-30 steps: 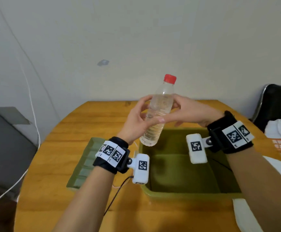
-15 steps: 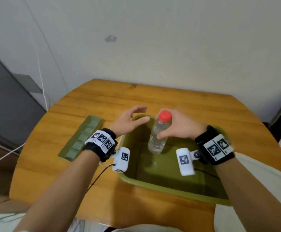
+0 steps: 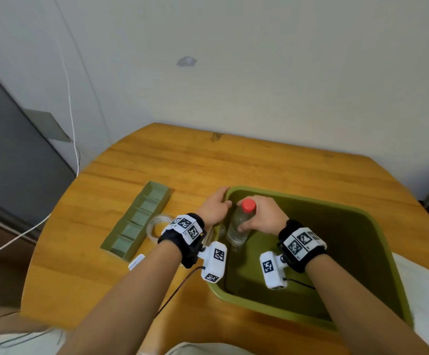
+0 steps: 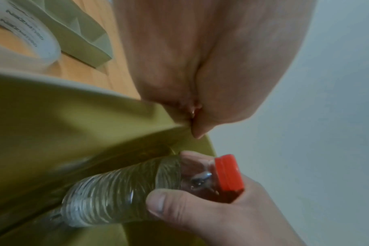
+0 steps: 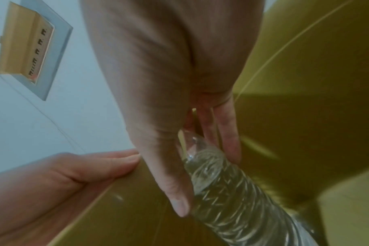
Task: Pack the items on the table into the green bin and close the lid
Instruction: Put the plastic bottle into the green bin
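In the head view, a green bin (image 3: 377, 242) stands open on a round wooden table (image 3: 208, 165), and the right hand (image 3: 262, 216) grips a clear water bottle (image 3: 237, 229) with a red cap (image 3: 248, 204) just below its neck, holding it upright inside the bin at the far left corner. The left hand (image 3: 214, 208) rests on the bin's left rim with its fingers laid straight along the edge, holding nothing. The green lid (image 3: 136, 221) lies on the table to the left of the bin, ribbed side up, and a roll of clear tape (image 3: 157, 225) sits between the lid and the left wrist. A small white object (image 3: 136, 261) lies near the lid's near end; what it is cannot be told. In the left wrist view, the left hand (image 4: 200, 66) presses flat against the bin's rim (image 4: 95, 93), while below it the right hand's thumb (image 4: 164, 204) and fingers wrap the bottle (image 4: 116, 191) close under the cap (image 4: 229, 171); the tape (image 4: 27, 40) and lid (image 4: 78, 33) show beyond the rim. In the right wrist view, the right hand (image 5: 179, 99) closes around the bottle's (image 5: 232, 191) upper part, the bottle points down into the bin (image 5: 316, 108), and the left hand (image 5: 74, 169) lies extended on the rim.
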{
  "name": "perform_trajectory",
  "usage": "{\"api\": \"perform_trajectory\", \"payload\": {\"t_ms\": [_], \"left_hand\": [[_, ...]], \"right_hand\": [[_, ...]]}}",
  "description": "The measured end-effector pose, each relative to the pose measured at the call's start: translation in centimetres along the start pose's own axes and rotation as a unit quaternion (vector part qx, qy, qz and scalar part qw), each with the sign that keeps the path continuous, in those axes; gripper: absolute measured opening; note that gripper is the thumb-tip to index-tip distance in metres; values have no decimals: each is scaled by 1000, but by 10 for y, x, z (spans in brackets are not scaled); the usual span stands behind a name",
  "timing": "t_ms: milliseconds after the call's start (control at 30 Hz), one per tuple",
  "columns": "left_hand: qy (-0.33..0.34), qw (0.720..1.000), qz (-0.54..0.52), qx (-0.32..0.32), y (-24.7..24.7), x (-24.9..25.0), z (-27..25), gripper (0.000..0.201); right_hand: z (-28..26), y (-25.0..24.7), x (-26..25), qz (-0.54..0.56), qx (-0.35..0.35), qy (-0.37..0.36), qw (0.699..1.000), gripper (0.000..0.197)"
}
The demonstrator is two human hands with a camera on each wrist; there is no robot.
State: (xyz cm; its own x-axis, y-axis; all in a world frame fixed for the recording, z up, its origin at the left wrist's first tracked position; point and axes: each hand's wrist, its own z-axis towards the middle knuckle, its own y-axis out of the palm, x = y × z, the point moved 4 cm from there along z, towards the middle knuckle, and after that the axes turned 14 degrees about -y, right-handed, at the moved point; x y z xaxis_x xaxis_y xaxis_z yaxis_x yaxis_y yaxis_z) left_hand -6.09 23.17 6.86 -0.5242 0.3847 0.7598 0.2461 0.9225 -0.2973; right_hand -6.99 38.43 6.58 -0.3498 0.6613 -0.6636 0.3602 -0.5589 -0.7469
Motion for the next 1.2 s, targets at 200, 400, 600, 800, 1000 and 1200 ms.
{"api": "perform_trajectory", "payload": {"t_ms": [200, 400, 600, 800, 1000, 1200], "left_hand": [[-6, 999, 28, -28, -2, -6, 2, 54], [5, 998, 54, -42, -5, -3, -3, 53], [8, 998, 53, -40, -3, -1, -4, 54], [5, 998, 58, -33, -3, -1, -3, 55], [3, 998, 68, -14, -2, 2, -1, 50], [-5, 999, 43, -6, -3, 7, 0, 46]], "right_hand": [[-4, -6, 3, -40, -8, 7, 999, 59], [-45, -49, 38, -137, -52, 85, 985, 57], [-69, -31, 84, -321, -185, 123, 921, 46], [-61, 7, 104, -354, -234, 106, 899, 46], [-52, 10, 104, -391, -245, 84, 883, 39], [-49, 9, 89, -409, -256, 79, 872, 32]]}}
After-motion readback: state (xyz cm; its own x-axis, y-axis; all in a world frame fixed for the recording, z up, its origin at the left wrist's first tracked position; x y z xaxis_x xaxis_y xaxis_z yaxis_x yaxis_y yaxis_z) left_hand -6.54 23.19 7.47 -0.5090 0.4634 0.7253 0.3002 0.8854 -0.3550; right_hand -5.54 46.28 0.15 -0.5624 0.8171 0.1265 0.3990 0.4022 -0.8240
